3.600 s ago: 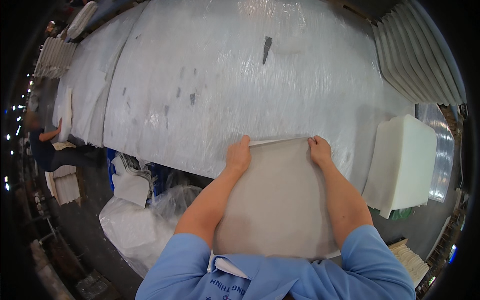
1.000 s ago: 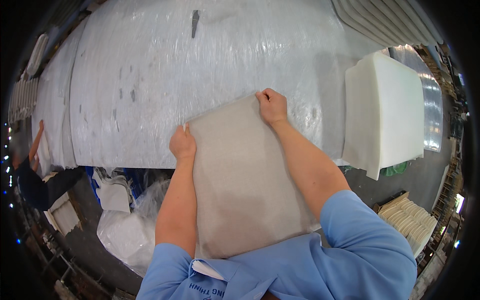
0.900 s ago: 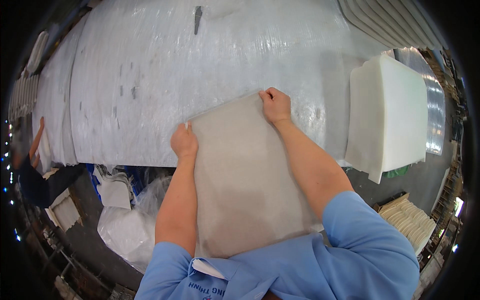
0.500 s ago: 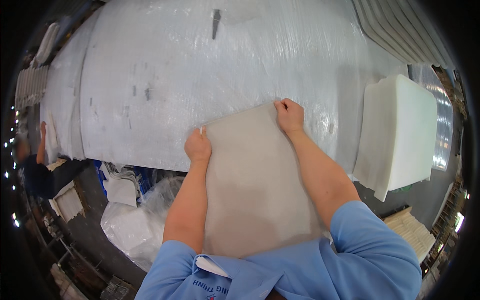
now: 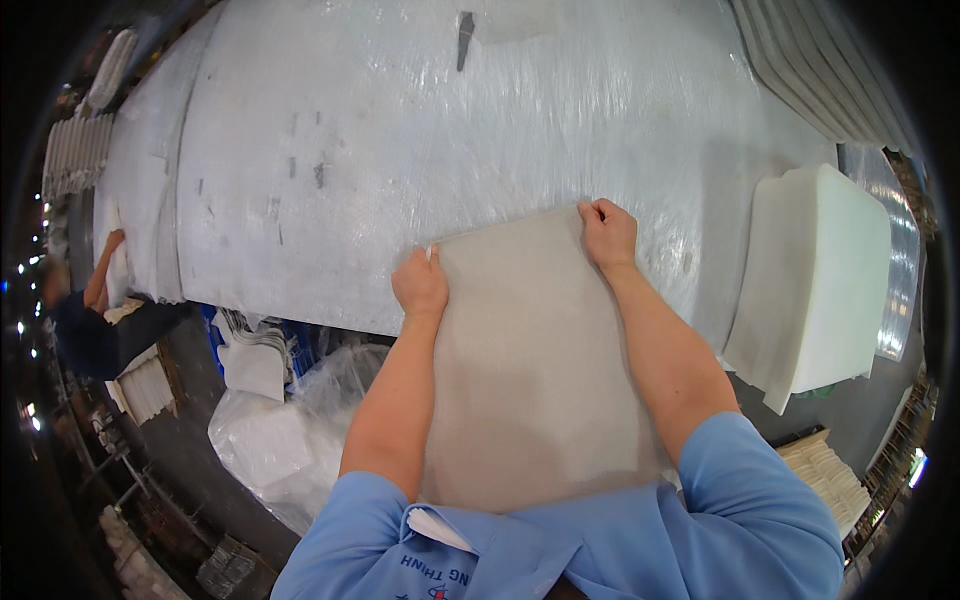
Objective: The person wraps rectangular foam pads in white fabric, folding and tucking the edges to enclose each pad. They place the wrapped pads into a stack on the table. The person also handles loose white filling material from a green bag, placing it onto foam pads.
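A beige-grey padded panel, perhaps a cushion, stretches from my chest out over the near edge of the table. My left hand pinches its far left corner, thumb on top. At the far right corner my right hand is closed on the same panel. The panel's far edge slants, higher on the right. Beneath it the table is wrapped in shiny clear film. The panel's near end meets my blue shirt, and its underside is hidden.
Right of me stands a stack of pale foam sheets. More grey stacked sheets lie far right. A dark pointed tool rests on the table. Clear plastic bags sit below its left edge. A co-worker stands far left.
The whole scene has shifted slightly to the right in the picture. Both hands keep their hold on the panel's corners. The co-worker's arm has moved a little.
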Action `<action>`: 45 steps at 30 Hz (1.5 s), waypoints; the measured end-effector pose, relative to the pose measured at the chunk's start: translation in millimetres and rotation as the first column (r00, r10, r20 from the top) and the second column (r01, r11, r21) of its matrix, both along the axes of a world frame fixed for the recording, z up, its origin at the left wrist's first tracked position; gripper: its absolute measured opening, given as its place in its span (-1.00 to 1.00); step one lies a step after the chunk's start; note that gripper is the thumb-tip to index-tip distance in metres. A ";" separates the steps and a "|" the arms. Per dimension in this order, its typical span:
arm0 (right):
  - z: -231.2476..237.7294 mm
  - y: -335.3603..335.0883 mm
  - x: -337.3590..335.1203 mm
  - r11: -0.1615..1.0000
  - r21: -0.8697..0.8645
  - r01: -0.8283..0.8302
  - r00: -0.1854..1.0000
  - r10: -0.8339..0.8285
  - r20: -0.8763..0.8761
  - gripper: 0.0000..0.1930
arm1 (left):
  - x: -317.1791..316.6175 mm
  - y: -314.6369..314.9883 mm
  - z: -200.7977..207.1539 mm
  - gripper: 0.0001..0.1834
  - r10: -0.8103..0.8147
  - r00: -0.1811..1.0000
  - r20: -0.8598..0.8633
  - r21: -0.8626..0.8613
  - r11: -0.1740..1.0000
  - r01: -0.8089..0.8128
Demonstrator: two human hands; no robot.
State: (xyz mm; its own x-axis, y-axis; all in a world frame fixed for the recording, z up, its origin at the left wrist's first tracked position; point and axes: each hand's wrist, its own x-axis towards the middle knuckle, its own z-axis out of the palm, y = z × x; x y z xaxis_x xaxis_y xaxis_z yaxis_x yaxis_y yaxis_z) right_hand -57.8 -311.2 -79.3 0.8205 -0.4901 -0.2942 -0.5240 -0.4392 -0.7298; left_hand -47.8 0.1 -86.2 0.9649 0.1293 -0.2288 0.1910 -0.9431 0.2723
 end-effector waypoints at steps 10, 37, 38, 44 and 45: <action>-1.1 -0.5 -0.6 0.999 -0.033 -0.005 1.000 0.006 0.030 -0.71 | -0.2 4.2 -4.1 -0.55 -0.070 0.996 0.054 0.023 0.997 0.068; -6.5 -1.2 2.4 0.997 -0.076 -0.025 0.999 0.027 0.025 -0.73 | 2.1 1.5 5.4 -0.55 -0.053 0.998 0.021 0.023 0.998 0.053; -7.4 -0.8 6.4 0.997 -0.069 -0.030 0.998 0.033 0.045 -0.73 | 0.0 3.1 2.0 -0.54 -0.050 0.997 0.054 0.015 0.999 0.049; -2.7 1.0 -1.8 0.998 -0.047 -0.029 0.994 0.034 0.105 -0.73 | -3.0 4.4 1.9 -0.55 -0.028 0.999 0.024 0.022 0.999 0.027; -4.2 0.8 -2.7 0.998 -0.056 -0.028 0.994 0.033 0.106 -0.73 | -1.8 3.4 3.0 -0.56 -0.025 1.000 -0.009 0.024 0.999 0.025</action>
